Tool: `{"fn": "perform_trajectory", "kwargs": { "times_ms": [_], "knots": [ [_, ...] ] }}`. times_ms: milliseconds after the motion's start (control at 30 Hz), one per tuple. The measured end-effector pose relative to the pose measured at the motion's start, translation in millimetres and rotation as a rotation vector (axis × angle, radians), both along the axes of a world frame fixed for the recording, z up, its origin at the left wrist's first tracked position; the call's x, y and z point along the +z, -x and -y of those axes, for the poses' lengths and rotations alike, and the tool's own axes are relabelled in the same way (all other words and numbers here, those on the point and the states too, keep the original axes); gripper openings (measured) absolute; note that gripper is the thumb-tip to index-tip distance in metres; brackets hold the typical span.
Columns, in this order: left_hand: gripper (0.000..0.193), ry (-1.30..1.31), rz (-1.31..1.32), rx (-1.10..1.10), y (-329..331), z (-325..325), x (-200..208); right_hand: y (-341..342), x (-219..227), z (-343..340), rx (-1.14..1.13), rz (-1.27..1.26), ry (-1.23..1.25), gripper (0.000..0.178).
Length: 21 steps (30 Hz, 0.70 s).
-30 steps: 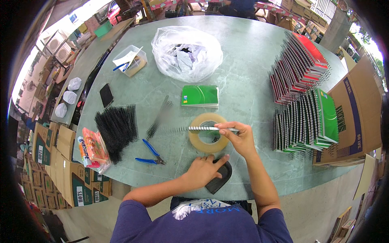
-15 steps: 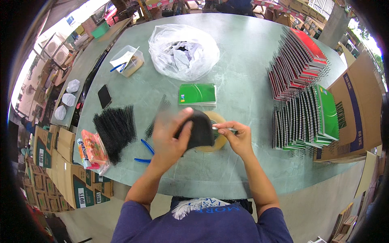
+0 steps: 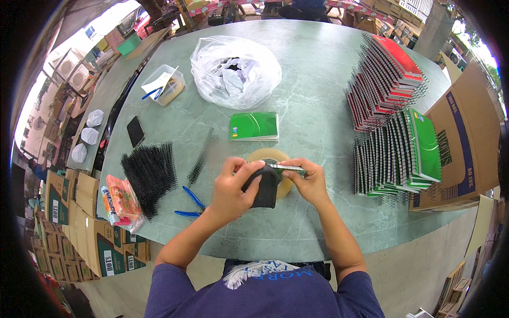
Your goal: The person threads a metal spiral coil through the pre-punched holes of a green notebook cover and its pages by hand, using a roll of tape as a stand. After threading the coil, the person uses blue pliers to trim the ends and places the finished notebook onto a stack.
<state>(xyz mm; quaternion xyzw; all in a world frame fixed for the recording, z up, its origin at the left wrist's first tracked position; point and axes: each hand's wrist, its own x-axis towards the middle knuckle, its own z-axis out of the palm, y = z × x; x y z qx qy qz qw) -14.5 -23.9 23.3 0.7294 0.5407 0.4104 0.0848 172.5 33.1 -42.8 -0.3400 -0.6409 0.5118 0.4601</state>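
Observation:
Both hands are in front of my chest, over the grey-green table, on one small notebook (image 3: 266,190) turned nearly edge-on. Its black cover bends downward, with a thin pale edge of pages on the right. My left hand (image 3: 233,185) is closed on the black side, fingers over its top. Between thumb and fingers, my right hand (image 3: 307,183) pinches the right end. Partly hidden underneath lies a yellowish tape roll (image 3: 259,154). Blue-handled pliers (image 3: 195,197) rest left of my left hand. Beyond my hands lies a green notebook (image 3: 254,126).
Black spiral coils (image 3: 151,177) are heaped at left, a few loose coils (image 3: 199,159) beside them. A phone (image 3: 136,131), a plastic tub (image 3: 172,90) and a white plastic bag (image 3: 236,74) stand farther off. Right are red notebooks (image 3: 384,85), green notebooks (image 3: 395,153) and a carton (image 3: 461,143).
My left hand, blurred before, has moved slightly right and down and is steadier. The notebook's black cover is turned more edge-on, and its page edge shows more plainly at my right fingers.

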Motion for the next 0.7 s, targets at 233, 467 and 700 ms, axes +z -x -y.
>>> {"fn": "perform_trajectory", "kwargs": {
  "times_ms": [233, 467, 700],
  "knots": [
    [0.032, 0.076, -0.005, -0.065, -9, -4, -3, -3, 2, -2, 0.101, -0.087, 0.043, 0.026],
    [0.032, 0.127, -0.124, -0.113, -16, -12, 9, -9, 5, 1, 0.102, -0.064, -0.004, 0.044],
    [0.031, -0.113, 0.000, 0.048, -23, -18, 21, -14, 10, 1, 0.138, -0.050, 0.098, 0.045]
  ]
}}
